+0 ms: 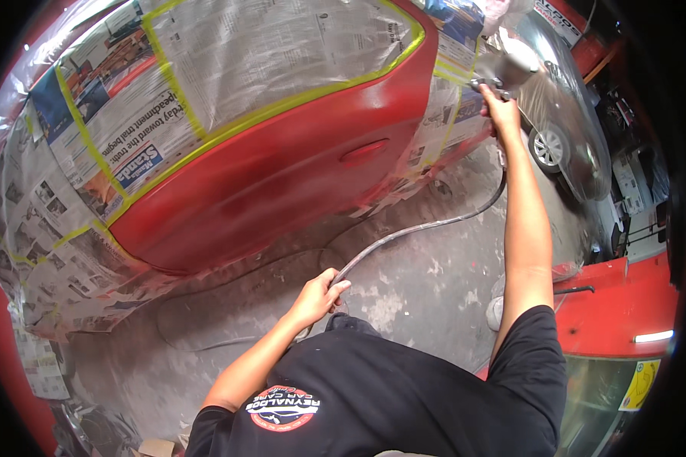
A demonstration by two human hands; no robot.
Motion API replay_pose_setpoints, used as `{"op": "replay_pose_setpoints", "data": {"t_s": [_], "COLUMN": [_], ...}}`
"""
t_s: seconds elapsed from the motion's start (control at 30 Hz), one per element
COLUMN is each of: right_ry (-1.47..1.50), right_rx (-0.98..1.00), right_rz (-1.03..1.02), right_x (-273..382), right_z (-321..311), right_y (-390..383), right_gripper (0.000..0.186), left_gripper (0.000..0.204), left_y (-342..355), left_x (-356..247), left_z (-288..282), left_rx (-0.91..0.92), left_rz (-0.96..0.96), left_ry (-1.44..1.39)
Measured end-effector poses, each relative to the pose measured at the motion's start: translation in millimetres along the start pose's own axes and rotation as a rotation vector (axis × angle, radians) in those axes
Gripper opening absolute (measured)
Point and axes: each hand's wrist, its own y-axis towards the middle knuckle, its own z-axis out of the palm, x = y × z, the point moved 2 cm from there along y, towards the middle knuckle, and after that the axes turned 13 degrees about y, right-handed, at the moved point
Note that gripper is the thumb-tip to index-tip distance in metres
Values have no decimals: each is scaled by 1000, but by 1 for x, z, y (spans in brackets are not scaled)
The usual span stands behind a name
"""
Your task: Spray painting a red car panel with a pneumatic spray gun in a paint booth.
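In my right hand [501, 113], raised at arm's length, is a spray gun [486, 82], its cup pale and partly blurred. From the gun's handle a dark air hose [408, 231] hangs down and curves back toward me. My left hand [318, 298] is closed round that hose, low in front of my body. To the left of the gun stretches a red car door [274, 186] with a recessed handle [364, 152]. Newspaper [129, 114] and yellow masking tape [274, 108] cover the window and panels around it.
More hose [229, 278] trails over the stained grey concrete floor [404, 297]. A silver car [568, 107] under clear plastic stands at the far right. Nearer on the right is a red vehicle panel [617, 305]. Clear plastic sheeting [15, 84] drapes the masked car's left side.
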Motion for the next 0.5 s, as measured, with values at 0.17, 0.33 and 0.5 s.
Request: {"op": "replay_pose_setpoints", "data": {"t_s": [0.17, 0.33, 0.5], "right_ry": [44, 96, 229], "right_rx": [21, 446, 737], "right_rz": [-11, -3, -37], "right_x": [27, 81, 117], "right_z": [13, 94, 166], "right_y": [-21, -122, -223], "right_gripper": [47, 45, 48], "left_gripper": [27, 28, 28], "left_y": [-11, -66, -124], "left_x": [25, 88, 147], "left_z": [-19, -53, -82], "left_rx": [-20, -101, -173], "left_rz": [-53, -58, -121], "left_ry": [-49, -119, -215]}}
